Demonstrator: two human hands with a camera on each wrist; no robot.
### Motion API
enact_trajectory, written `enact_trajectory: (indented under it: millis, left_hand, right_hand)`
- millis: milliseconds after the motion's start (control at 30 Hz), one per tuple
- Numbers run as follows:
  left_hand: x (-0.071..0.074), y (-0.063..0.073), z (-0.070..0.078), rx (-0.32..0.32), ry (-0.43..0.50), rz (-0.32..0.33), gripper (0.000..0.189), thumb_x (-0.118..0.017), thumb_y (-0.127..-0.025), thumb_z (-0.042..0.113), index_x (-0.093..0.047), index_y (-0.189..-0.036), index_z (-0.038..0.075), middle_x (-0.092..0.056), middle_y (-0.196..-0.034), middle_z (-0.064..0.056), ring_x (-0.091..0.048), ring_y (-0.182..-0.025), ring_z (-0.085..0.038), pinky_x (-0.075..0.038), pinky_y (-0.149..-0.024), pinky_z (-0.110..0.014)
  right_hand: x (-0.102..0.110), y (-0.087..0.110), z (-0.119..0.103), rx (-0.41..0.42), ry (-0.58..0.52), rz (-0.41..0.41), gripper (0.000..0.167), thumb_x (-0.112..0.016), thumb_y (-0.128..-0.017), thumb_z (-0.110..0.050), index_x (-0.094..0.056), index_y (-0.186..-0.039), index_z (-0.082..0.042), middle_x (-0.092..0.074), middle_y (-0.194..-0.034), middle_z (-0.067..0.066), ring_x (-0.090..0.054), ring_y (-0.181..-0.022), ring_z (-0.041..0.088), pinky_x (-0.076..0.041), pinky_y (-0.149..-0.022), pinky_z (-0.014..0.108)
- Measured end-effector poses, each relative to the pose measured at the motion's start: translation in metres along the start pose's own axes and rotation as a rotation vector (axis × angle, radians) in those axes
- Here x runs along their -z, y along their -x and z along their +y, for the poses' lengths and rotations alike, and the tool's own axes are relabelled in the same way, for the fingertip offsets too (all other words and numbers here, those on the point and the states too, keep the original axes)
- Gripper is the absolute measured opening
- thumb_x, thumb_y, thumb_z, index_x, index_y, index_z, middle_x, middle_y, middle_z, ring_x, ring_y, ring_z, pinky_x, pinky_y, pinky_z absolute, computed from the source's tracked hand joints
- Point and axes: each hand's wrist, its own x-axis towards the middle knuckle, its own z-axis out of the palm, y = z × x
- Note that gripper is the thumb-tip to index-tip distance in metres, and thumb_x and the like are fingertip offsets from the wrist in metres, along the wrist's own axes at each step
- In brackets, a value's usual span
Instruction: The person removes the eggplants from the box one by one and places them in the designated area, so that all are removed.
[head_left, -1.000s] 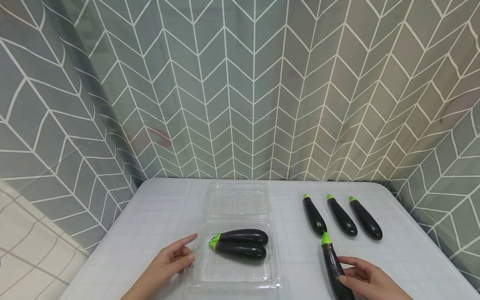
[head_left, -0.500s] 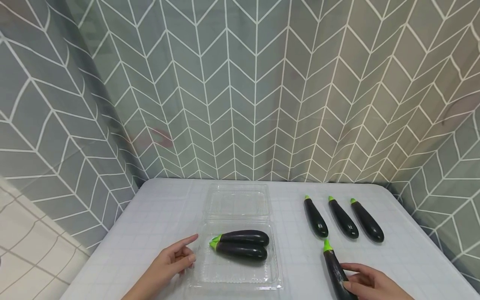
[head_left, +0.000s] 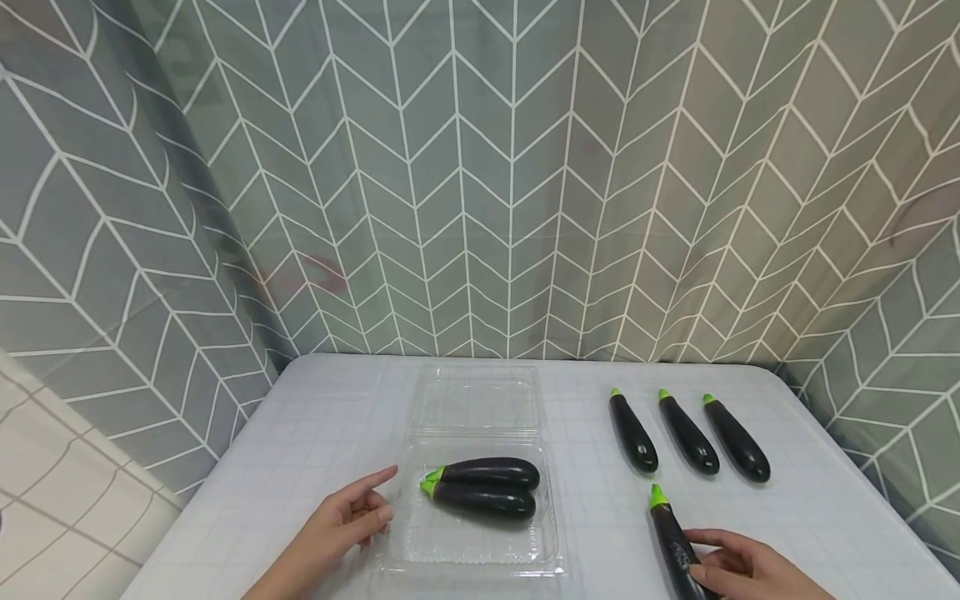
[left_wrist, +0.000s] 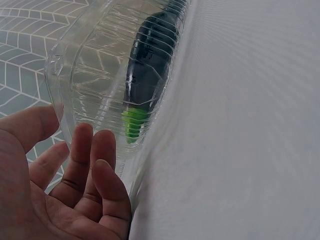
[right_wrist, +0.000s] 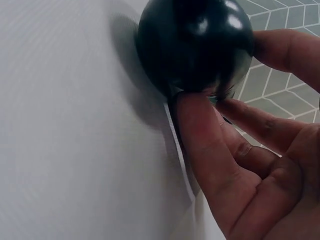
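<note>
My right hand (head_left: 738, 562) holds a dark purple eggplant (head_left: 671, 542) between thumb and fingers, low on the right side of the table; its green stem end points away from me. In the right wrist view the thumb and fingers press on the rounded end of this eggplant (right_wrist: 195, 40). A clear plastic clamshell box (head_left: 472, 548) lies with its lid folded back, two eggplants (head_left: 483, 500) side by side inside it. Beside the box's left wall is my left hand (head_left: 348, 517), index finger extended, the others loosely bent. In the left wrist view its fingertips (left_wrist: 105, 142) are right at the box's edge.
Three more eggplants (head_left: 688, 435) lie in a row at the back right of the white-covered table (head_left: 322, 417). The box's lid (head_left: 476, 404) reaches toward the back edge. A patterned curtain (head_left: 465, 183) stands behind and on both sides.
The right hand has drawn its eggplant slightly toward me, so a gap now shows between its stem and the eggplant behind it. The left hand stays in place.
</note>
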Motion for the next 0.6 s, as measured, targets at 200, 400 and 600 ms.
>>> enact_trajectory:
  millis: [200, 400, 600]
  left_hand:
    - [0.0003, 0.0, -0.0004, -0.006, 0.009, -0.005, 0.06, -0.065, -0.098, 0.02, -0.04, -0.15, 0.003, -0.062, -0.095, -0.015, -0.06, -0.076, -0.018, -0.051, -0.063, -0.028]
    - [0.0005, 0.0, -0.0005, -0.007, 0.012, -0.005, 0.061, -0.065, -0.097, 0.02, -0.04, -0.15, 0.003, -0.062, -0.095, -0.015, -0.06, -0.076, -0.018, -0.051, -0.063, -0.028]
    - [0.0003, -0.0008, -0.0011, -0.009, 0.012, -0.008, 0.06, -0.065, -0.098, 0.02, -0.04, -0.15, 0.002, -0.062, -0.095, -0.015, -0.06, -0.076, -0.018, -0.051, -0.063, -0.028]
  right_hand:
    - [0.0025, -0.0013, 0.0023, 0.045, 0.024, -0.016, 0.062, -0.061, -0.099, -0.03, -0.043, -0.134, 0.018, -0.066, -0.1, 0.006, -0.064, -0.089, 0.024, -0.053, -0.073, 0.037]
    - [0.0042, -0.0014, 0.0036, 0.073, 0.032, -0.029, 0.06, -0.06, -0.1, -0.027, -0.044, -0.133, 0.019, -0.066, -0.099, 0.006, -0.065, -0.088, 0.024, -0.053, -0.071, 0.036]
    - [0.0023, -0.001, 0.0036, 0.056, 0.042, -0.016, 0.059, -0.06, -0.1, -0.028, -0.045, -0.133, 0.018, -0.066, -0.099, 0.005, -0.064, -0.087, 0.024, -0.053, -0.071, 0.036]
